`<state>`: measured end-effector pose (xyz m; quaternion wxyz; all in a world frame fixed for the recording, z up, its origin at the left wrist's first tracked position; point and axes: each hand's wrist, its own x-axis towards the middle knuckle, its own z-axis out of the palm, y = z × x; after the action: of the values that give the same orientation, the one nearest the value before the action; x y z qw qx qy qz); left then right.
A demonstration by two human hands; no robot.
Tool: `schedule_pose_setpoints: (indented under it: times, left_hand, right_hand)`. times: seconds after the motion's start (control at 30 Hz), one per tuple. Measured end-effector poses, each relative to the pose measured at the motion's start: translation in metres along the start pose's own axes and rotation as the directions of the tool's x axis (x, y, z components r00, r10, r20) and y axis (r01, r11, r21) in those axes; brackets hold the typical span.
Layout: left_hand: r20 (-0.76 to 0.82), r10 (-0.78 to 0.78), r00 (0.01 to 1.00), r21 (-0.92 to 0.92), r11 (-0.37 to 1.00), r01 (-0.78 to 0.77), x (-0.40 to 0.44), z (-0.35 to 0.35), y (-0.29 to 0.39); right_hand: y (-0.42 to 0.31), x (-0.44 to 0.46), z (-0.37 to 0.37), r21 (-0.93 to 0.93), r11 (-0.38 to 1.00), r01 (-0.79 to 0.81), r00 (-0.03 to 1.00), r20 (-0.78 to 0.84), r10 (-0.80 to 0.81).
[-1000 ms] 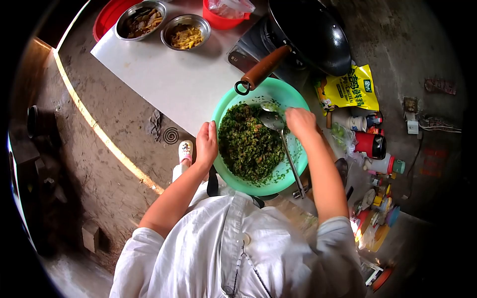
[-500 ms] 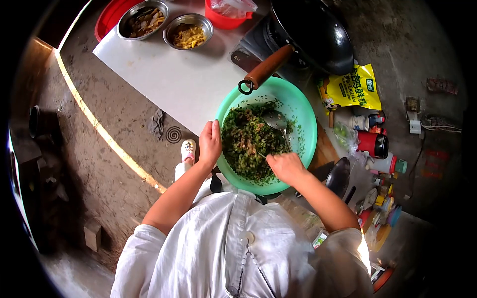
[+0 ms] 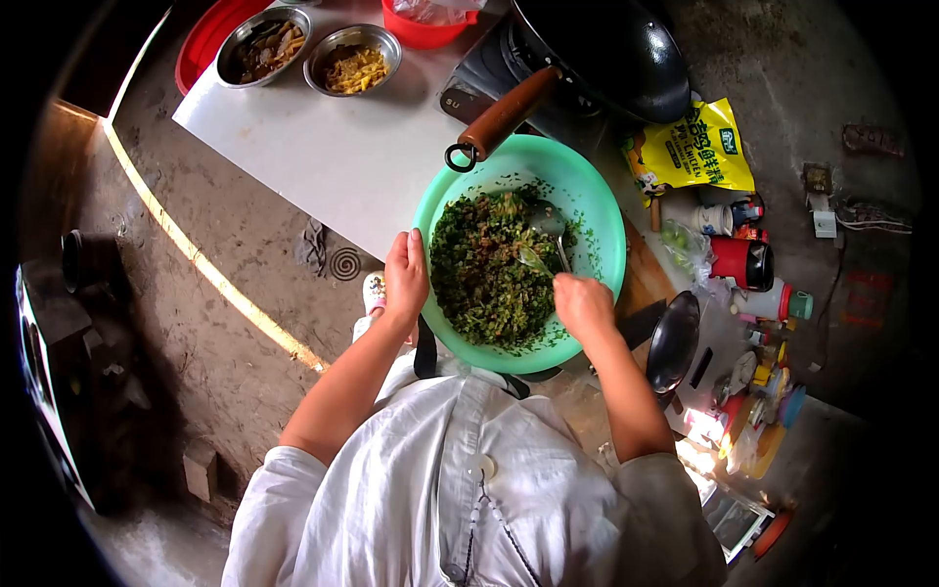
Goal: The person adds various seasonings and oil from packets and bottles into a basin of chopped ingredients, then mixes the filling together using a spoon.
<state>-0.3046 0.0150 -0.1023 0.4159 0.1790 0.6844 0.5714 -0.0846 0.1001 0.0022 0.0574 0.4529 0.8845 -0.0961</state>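
A green basin [image 3: 608,230] holds a chopped dark green mixture [image 3: 489,279] with brownish bits. My left hand [image 3: 405,279] grips the basin's left rim, its fingers held together. Over the basin's right side, my right hand [image 3: 585,311] is closed around a metal spoon [image 3: 550,225]; the spoon's bowl lies at the mixture's upper right edge. A pale greenish utensil tip or leaf [image 3: 532,259] shows just left of the spoon handle, its kind unclear. The fingers of my right hand partly hide the grip.
A black wok [image 3: 616,59] sits on a stove, its wooden handle [image 3: 509,115] reaching over the basin's far rim. Two metal bowls of food [image 3: 262,47] [image 3: 352,61] stand on the white tabletop [image 3: 293,137]. A yellow seasoning bag [image 3: 690,152], jars and a small dark pan [image 3: 673,340] are at right.
My right hand has moved right and slightly up across the basin, and the mixture has been turned over. My left hand stays on the rim. The whole view has shifted a little.
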Motion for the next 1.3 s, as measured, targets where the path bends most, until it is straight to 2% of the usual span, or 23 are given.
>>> schedule_pose_setpoints:
  times: [0.07,0.1,0.17,0.2,0.3,0.37,0.43,0.53,0.57,0.63,0.67,0.77,0.83,0.87,0.97,1.1,1.2,1.23,1.3]
  left_hand:
    - [-0.001,-0.016,1.000,0.018,1.000,0.016,-0.001,0.001,0.000]
    - [-0.003,-0.014,1.000,0.002,1.000,0.014,-0.001,0.001,0.001]
    - [-0.003,-0.010,1.000,-0.016,1.000,0.010,-0.002,0.002,0.004]
    - [-0.011,0.005,1.000,-0.011,1.000,-0.005,-0.002,0.002,0.005]
    - [-0.020,0.032,0.999,-0.010,0.999,-0.032,0.000,0.002,-0.001]
    - [-0.022,0.041,0.999,-0.016,0.999,-0.041,0.000,0.001,-0.002]
    - [-0.038,0.042,0.998,-0.021,0.999,-0.043,-0.001,0.003,0.000]
    - [-0.029,0.024,0.999,-0.021,0.999,-0.025,-0.001,0.003,0.002]
    - [-0.028,0.024,0.999,-0.022,0.999,-0.025,-0.002,0.003,0.001]
    - [-0.028,0.028,0.999,-0.014,0.999,-0.029,-0.001,0.002,0.001]
    - [-0.031,0.033,0.999,-0.015,0.999,-0.033,0.000,0.002,0.002]
    - [-0.028,0.011,1.000,0.008,1.000,-0.011,-0.002,0.001,0.002]
    - [-0.027,0.036,0.999,-0.008,0.999,-0.036,-0.002,0.002,0.003]
    - [-0.028,0.035,0.999,-0.011,0.999,-0.036,-0.002,0.002,0.003]
    - [-0.032,0.030,0.999,-0.012,0.999,-0.030,-0.002,0.002,0.004]
    - [-0.042,0.015,0.999,0.020,1.000,-0.014,-0.001,0.004,0.002]
    - [-0.046,0.025,0.999,0.012,1.000,-0.025,-0.001,0.004,0.000]
    - [-0.039,0.036,0.999,0.023,0.999,-0.035,-0.001,0.003,0.000]
    - [-0.032,0.029,0.999,0.021,0.999,-0.029,-0.001,0.003,0.001]
  right_hand:
    - [-0.009,-0.019,-0.018,0.086,0.995,-0.040,0.999,0.035,0.037]
    - [-0.020,-0.026,-0.023,0.115,0.993,-0.023,0.991,0.134,0.007]
    - [-0.044,-0.033,-0.009,0.185,0.978,0.094,0.979,0.162,-0.125]
    - [-0.037,-0.030,0.004,0.184,0.979,0.093,0.979,0.162,-0.123]
    - [-0.013,-0.006,0.032,0.037,0.999,-0.008,0.999,0.042,0.006]
    - [-0.012,-0.007,0.011,-0.015,0.998,-0.068,0.998,0.006,0.068]
    - [-0.022,-0.020,-0.013,0.005,0.998,-0.055,0.998,-0.012,0.055]
    - [-0.051,-0.038,-0.017,0.173,0.979,0.108,0.977,0.164,-0.136]
    - [-0.051,-0.037,0.004,0.096,0.984,0.151,0.969,0.184,-0.167]
    - [-0.027,-0.019,0.028,-0.014,0.999,0.051,0.976,0.214,-0.047]
    - [-0.020,-0.013,0.022,0.025,1.000,0.003,0.995,0.101,-0.005]
    - [-0.008,-0.008,-0.018,-0.002,0.989,-0.148,0.983,0.113,0.148]
    - [0.008,-0.009,-0.029,-0.025,0.980,-0.199,0.976,0.084,0.200]
    - [0.012,-0.006,-0.029,-0.102,0.970,-0.219,0.967,0.111,0.230]
    - [0.010,0.020,0.006,-0.103,0.969,-0.226,0.968,0.084,0.235]
    - [-0.024,0.052,0.039,-0.086,0.991,-0.106,0.993,0.052,0.110]
    - [-0.042,0.044,0.034,-0.063,0.997,0.033,0.999,0.029,-0.032]
    - [-0.044,0.036,0.029,-0.063,0.998,0.030,0.999,0.030,-0.028]
    - [-0.049,0.016,0.018,-0.063,0.992,0.107,0.985,0.145,-0.097]
